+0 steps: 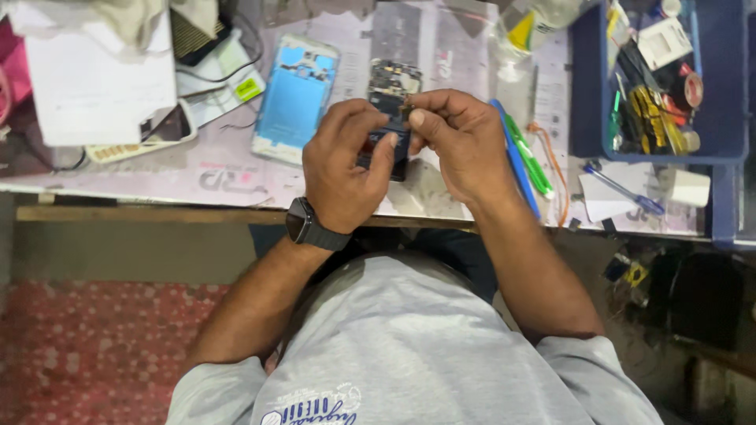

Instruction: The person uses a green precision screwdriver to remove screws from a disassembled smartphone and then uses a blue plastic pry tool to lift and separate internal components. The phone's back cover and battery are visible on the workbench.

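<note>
An opened phone body (391,86) with its circuit board showing lies on the paper-covered bench. My left hand (346,169), with a black watch on the wrist, covers the phone's lower half and its fingers press on it. My right hand (461,145) pinches a small component (407,111) between thumb and forefinger just above the phone's middle. The phone's lower part is hidden under both hands.
A light blue phone back cover (295,98) lies left of the phone. A blue pry tool (516,161) and a green one (529,153) lie to the right. A blue tray (709,118) of tools stands far right; a pen (626,190) and paper stacks (94,86) surround.
</note>
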Available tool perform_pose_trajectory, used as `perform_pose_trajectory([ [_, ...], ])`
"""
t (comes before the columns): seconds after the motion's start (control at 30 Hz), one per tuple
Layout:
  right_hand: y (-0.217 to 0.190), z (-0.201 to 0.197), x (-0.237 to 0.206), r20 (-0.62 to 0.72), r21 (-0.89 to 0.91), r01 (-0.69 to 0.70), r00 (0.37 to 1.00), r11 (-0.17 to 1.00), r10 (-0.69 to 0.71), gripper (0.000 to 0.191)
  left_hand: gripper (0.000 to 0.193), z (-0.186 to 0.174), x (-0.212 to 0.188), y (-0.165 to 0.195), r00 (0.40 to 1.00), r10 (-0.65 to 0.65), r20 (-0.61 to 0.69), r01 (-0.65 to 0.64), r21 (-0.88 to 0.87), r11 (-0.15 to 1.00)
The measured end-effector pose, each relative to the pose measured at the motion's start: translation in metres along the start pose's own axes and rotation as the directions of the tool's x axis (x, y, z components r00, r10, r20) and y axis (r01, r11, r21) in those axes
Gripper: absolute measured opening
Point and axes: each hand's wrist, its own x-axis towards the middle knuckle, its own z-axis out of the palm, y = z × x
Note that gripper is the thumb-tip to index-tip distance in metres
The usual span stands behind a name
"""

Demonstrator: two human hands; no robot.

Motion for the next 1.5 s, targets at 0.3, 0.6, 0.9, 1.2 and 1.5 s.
perform_pose_trajectory([
  [0.3,-0.001,-0.033,-0.037,-0.042,-0.626,0.464,0.783,0.627,-0.621,0.009,0.02,0.073,-0.007,0.005,0.97,-0.192,0.15,0.231,-0.315,0.92],
  [0.6,0.001,-0.067,-0.047,-0.176,-0.06,0.225,0.957,0.973,-0.232,0.014,0.024,0.099,-0.014,-0.004,0.94,-0.236,0.246,0.335,-0.536,0.775],
  [0.9,-0.015,-0.109,-0.067,-0.037,-0.639,0.379,0.854,0.669,-0.519,0.013,0.013,0.099,-0.015,-0.01,0.918,-0.3,0.261,0.394,-0.507,0.767],
  [1.2,-0.05,-0.16,-0.098,-0.081,-0.876,0.215,0.817,0.432,-0.571,0.014,0.013,0.098,-0.023,-0.02,0.882,-0.331,0.335,0.466,-0.521,0.715],
  [1.5,-0.031,-0.14,-0.088,-0.063,-0.997,-0.036,0.909,0.074,-0.412,0.015,0.012,0.1,-0.028,-0.015,0.857,-0.346,0.383,0.506,-0.496,0.706],
])
